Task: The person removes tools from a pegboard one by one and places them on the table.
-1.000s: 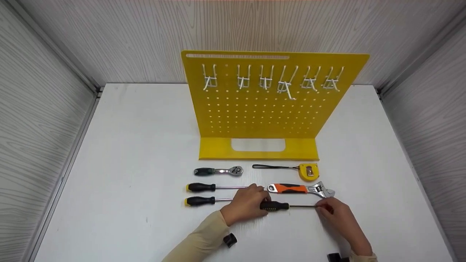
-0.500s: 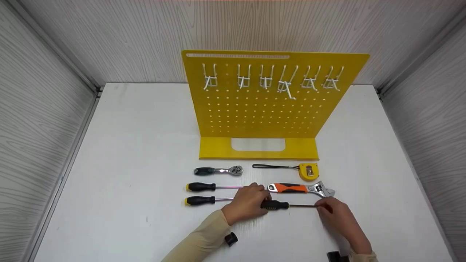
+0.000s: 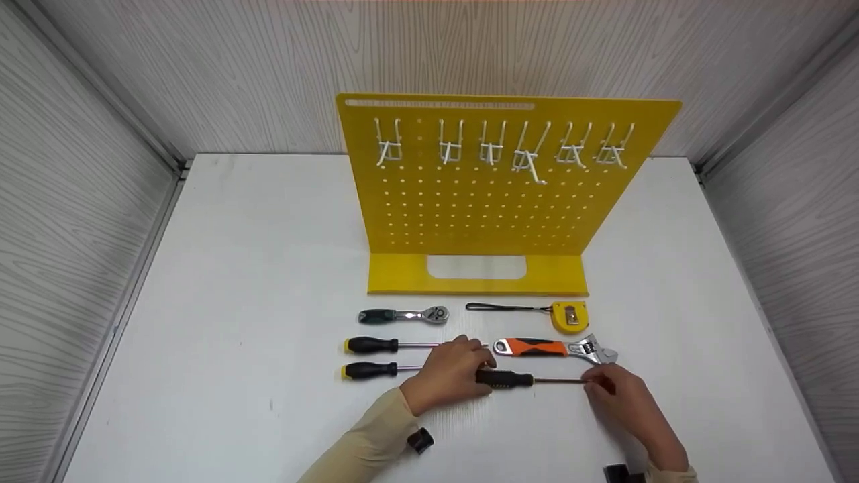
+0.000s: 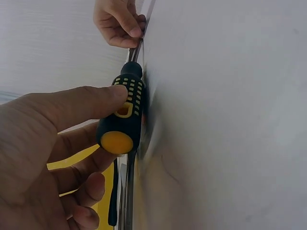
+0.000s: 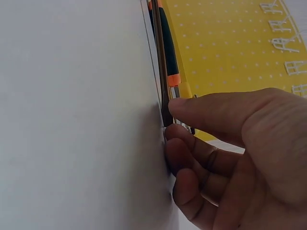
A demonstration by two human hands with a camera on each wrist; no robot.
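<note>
A screwdriver with a black, yellow-dotted handle (image 3: 504, 380) lies lengthwise at the front of the tool group. My left hand (image 3: 451, 376) holds the handle's yellow-capped end (image 4: 117, 143), thumb on one side and fingers on the other. At the far end of the shaft (image 3: 558, 381), my right hand (image 3: 624, 396) pinches the tip (image 5: 166, 112) between thumb and forefinger. Just behind it rests an adjustable wrench (image 3: 537, 347) with an orange and black grip. Two more black screwdrivers, a rear one (image 3: 370, 345) and a front one (image 3: 369, 370), reach partly behind my left hand.
A yellow pegboard (image 3: 476, 201) with several white hooks (image 3: 491, 151) stands upright at the back. Before its base lie a ratchet (image 3: 402, 315) and a yellow tape measure (image 3: 569, 317) with a black strap. Pale walls enclose the white table (image 3: 255, 268).
My left hand has shifted slightly left along the screwdriver handle, so a little more of the handle shows. The right hand stays at the tip; the other tools have not moved.
</note>
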